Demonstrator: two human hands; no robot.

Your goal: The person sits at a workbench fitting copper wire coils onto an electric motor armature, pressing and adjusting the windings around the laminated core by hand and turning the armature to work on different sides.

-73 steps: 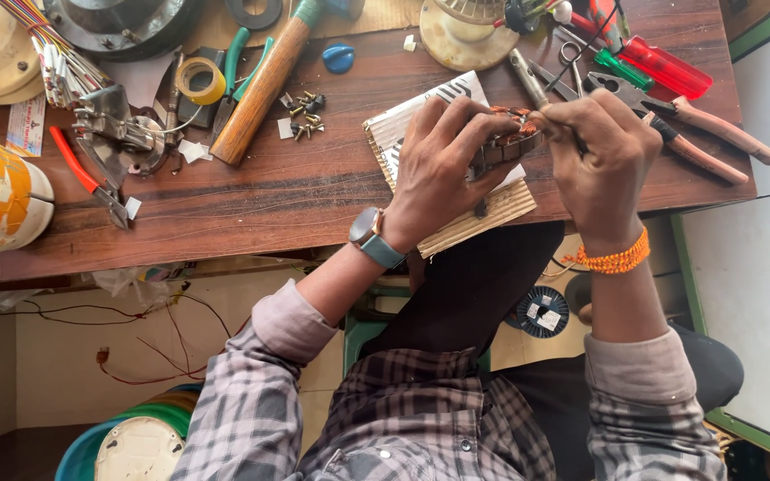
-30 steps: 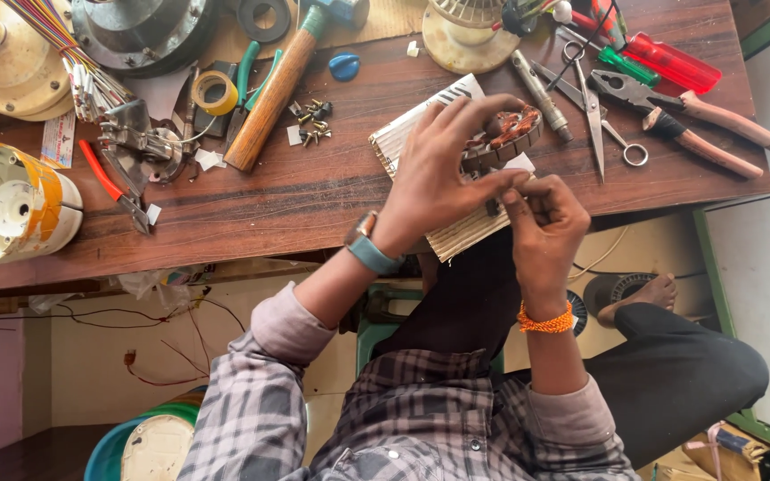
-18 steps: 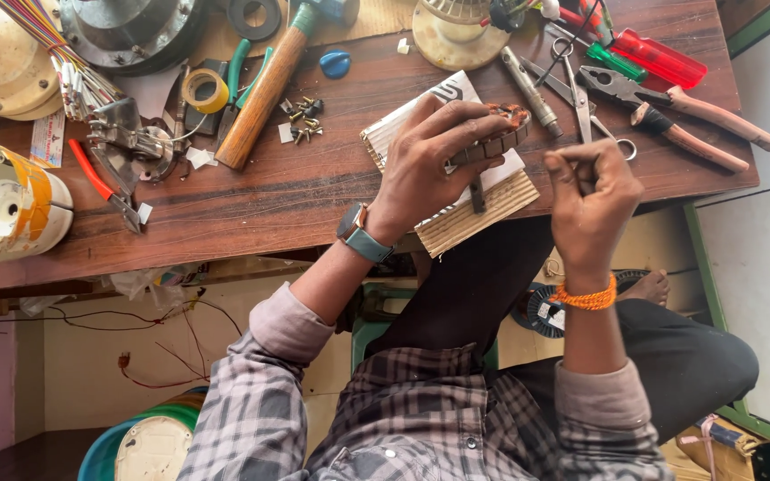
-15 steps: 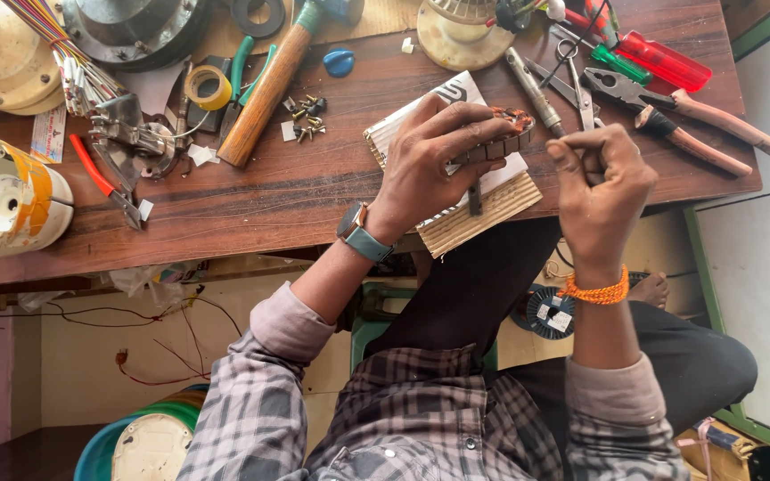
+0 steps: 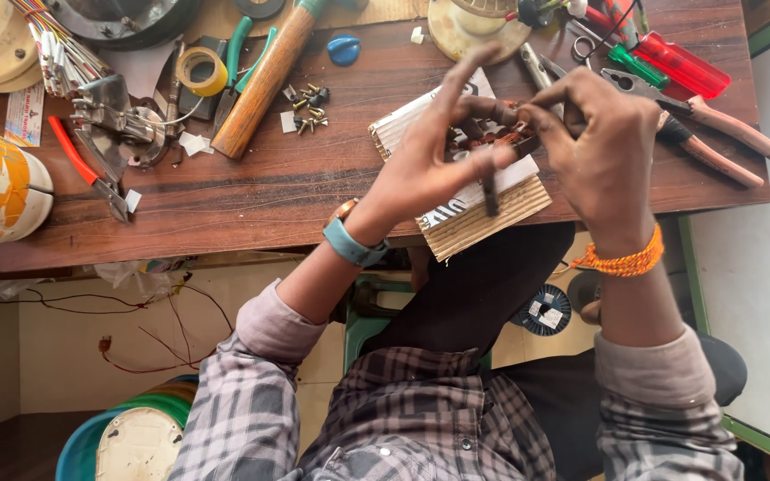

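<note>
Two hands — left hand [image 5: 430, 169], right hand [image 5: 603, 151] — each grip pinching the copper-wound coil [image 5: 492, 138] between them.

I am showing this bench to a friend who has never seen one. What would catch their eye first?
Probably the two hands meeting at the table's front edge: the left hand and right hand pinch a small copper-wound part over a piece of corrugated cardboard. Next, the wooden-handled hammer lying behind them to the left, and the red-handled screwdriver at far right.
</note>
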